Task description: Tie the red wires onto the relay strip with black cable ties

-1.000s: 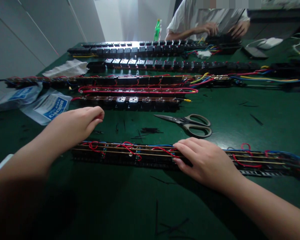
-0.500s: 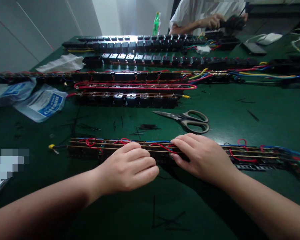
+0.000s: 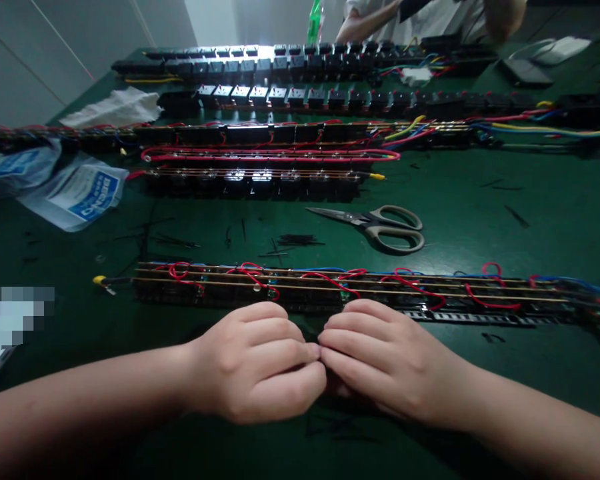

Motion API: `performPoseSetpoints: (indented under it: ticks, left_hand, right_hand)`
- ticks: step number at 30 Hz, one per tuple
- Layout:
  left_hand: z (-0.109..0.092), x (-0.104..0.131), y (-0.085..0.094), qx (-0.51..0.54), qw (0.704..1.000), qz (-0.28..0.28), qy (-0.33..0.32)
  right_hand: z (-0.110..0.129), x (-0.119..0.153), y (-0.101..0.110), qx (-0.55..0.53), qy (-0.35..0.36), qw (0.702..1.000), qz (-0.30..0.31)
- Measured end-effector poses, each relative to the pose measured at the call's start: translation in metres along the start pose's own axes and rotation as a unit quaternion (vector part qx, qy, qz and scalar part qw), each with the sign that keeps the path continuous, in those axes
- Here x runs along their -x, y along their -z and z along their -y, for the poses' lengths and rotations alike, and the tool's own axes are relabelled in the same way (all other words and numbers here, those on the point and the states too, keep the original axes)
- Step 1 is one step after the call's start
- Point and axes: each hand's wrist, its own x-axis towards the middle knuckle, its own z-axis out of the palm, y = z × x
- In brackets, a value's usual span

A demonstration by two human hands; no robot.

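A long black strip assembly (image 3: 300,287) with brass rods and looped red and blue wires lies across the green table. Just in front of its near edge, my left hand (image 3: 260,363) is closed, fingers curled together. My right hand (image 3: 380,360) meets it fingertip to fingertip, also with its fingers pressed together. Whatever lies between or under the fingers is hidden. Beyond the strip are scissors (image 3: 375,227) with grey handles and a small pile of thin black pieces (image 3: 300,239).
More black strips (image 3: 260,183) with wires run across the table's far half. Plastic bags (image 3: 80,193) lie at the left, near a white cloth (image 3: 115,107). A green bottle (image 3: 315,23) and a person (image 3: 370,23) are at the back. A phone (image 3: 525,72) sits back right.
My right hand has come off the strip toward me and now meets my left hand, which has also drawn nearer. The view has shifted slightly. The person's arms at the back have moved.
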Motion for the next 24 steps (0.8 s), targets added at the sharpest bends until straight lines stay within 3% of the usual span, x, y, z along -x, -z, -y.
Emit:
performPoseSetpoints:
  ticks: [11, 14, 17, 20, 24]
  left_hand:
    - [0.005, -0.003, -0.001, 0.021, 0.998, 0.055, -0.018]
    - [0.014, 0.002, 0.003, -0.023, 0.998, 0.063, -0.007]
    - [0.024, 0.008, 0.004, -0.099, 0.989, 0.066, 0.084]
    - [0.030, 0.011, 0.002, -0.149, 0.962, 0.098, 0.205]
    - [0.033, 0.011, -0.001, -0.153, 0.944, 0.148, 0.252]
  right_hand:
    - [-0.004, 0.003, 0.000, -0.014, 0.009, 1.000, 0.012]
    - [-0.008, 0.007, 0.000, -0.018, -0.025, 0.999, -0.025]
    - [-0.012, 0.010, -0.001, -0.004, -0.055, 0.995, -0.083]
    - [-0.012, 0.013, 0.000, 0.009, -0.051, 0.994, -0.097]
    - [-0.010, 0.016, 0.001, 0.026, -0.041, 0.995, -0.085]
